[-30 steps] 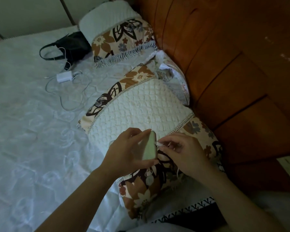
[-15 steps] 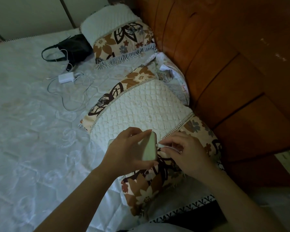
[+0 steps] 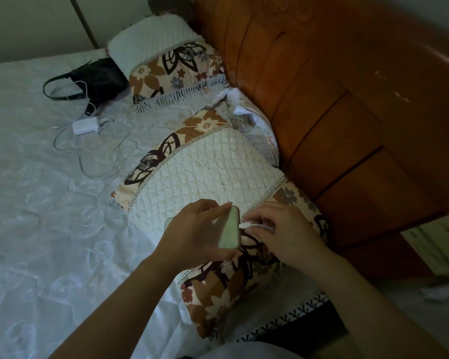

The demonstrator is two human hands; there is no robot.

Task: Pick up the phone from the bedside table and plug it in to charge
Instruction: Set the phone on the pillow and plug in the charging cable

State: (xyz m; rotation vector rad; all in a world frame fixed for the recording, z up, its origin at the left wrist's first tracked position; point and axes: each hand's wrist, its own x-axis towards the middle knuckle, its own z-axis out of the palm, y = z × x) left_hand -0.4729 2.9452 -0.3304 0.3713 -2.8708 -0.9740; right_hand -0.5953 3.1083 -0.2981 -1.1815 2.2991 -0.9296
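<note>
Left hand (image 3: 192, 235): wrapped around the phone from its left side, fingers closed on both long edges, holding it just above the pillow's near end.
Phone (image 3: 228, 228): long axis runs left to right; its short end with the port faces right, toward the other hand.
Cable plug (image 3: 245, 225): white, lined up with that axis, touching the phone's right end; whether it is fully seated, I cannot tell.
Right hand (image 3: 283, 230): fingertips pinched on the plug, just beside the phone.
Next move, likely: push the plug leftward along the axis.
</note>
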